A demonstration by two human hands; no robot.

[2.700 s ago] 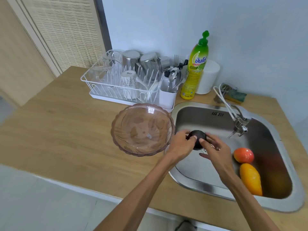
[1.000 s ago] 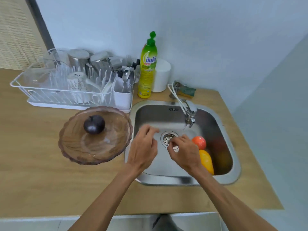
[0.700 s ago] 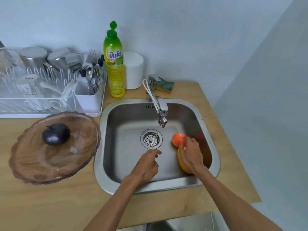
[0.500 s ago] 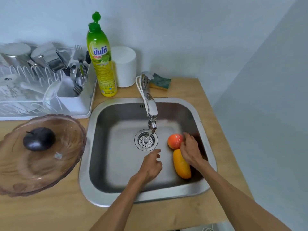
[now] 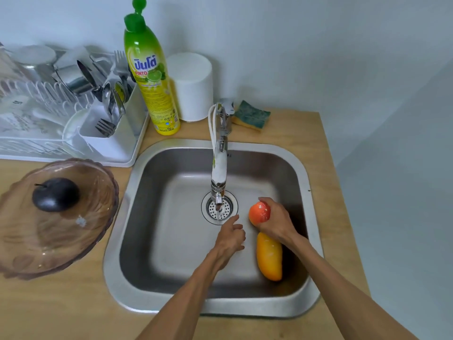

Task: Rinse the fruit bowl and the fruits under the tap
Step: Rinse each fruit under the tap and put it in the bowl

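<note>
Now over the sink (image 5: 297, 168), beside the fruit bowl (image 5: 98, 217) on the tabletop (image 5: 61, 307), dark fruit (image 5: 56, 194) already inside. Right hand (image 5: 278, 223) newly closed around the red fruit (image 5: 259, 211), lifted off the basin since half a second before; left hand (image 5: 230, 238) loosely open, empty, near the tap (image 5: 219, 168). Likely rinsed next; yellow fruit (image 5: 269, 257) left waiting.

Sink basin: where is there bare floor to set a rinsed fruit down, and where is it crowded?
The sink floor is bare left of the drain and along the near wall. The right side is crowded: the right hand grips the red fruit, with the yellow fruit just below. The left hand hangs mid-basin.
</note>
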